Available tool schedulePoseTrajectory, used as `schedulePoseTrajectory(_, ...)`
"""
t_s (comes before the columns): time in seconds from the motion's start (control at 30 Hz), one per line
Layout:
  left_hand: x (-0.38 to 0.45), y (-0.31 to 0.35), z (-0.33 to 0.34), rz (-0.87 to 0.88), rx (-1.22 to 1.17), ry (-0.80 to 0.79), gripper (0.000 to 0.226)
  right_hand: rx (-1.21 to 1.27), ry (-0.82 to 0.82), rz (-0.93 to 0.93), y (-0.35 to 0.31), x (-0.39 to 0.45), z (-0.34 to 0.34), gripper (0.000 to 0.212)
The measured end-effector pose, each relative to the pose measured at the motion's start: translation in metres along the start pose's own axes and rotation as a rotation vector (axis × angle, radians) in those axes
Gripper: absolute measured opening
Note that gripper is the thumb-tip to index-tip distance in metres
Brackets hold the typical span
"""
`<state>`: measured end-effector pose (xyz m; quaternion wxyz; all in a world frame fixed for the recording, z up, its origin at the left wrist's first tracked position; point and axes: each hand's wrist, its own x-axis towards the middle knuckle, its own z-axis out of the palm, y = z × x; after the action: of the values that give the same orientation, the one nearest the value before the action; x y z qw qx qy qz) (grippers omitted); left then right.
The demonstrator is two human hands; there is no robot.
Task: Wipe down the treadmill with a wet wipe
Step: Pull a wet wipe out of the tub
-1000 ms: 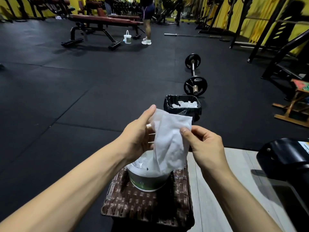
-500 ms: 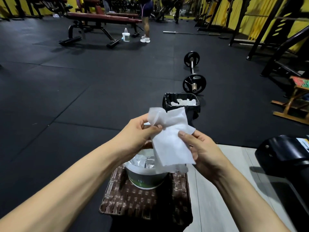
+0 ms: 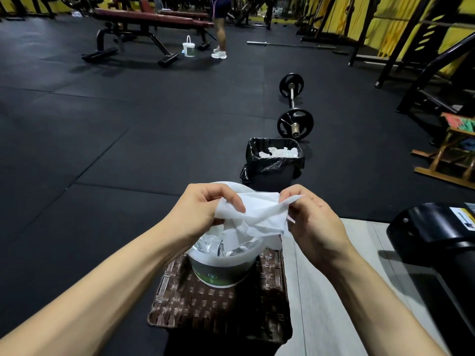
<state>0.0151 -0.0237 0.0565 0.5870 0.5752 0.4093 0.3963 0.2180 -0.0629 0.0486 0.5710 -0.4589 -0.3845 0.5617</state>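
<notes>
— What kind of place is this?

— It is a gym. The floor (image 3: 128, 140) is covered with black rubber mats, and a loaded barbell (image 3: 293, 109) lies on it.

— Anything more?

— Yes. At the back stand padded weight benches (image 3: 144, 20), and an empty bar (image 3: 290, 44) lies near dark metal racks (image 3: 411, 34) against yellow walls (image 3: 365, 19). A person in sport shoes (image 3: 219, 54) stands there too.

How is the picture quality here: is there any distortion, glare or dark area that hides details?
Head view: wide-angle bending curves the floor seams and frame edges; the wet wipe is bright but sharp between the left hand and right hand; the treadmill shows soft glare; the black floor loses detail.
</notes>
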Motion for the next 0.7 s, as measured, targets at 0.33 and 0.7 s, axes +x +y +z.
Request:
schedulePoseTrajectory(0.33,-0.002,-0.003,-0.008,-0.035,0.090,-0.175,0.040,-0.456,-0.021,0.027,0.000,-0.002,-0.004,0.021)
schedulePoseTrajectory(0.7,0.003,-0.010,0.002,0.101,0.363,-0.077,0.007,-0.369,-0.085,0.050,-0.003,0.000,-0.010,0.024)
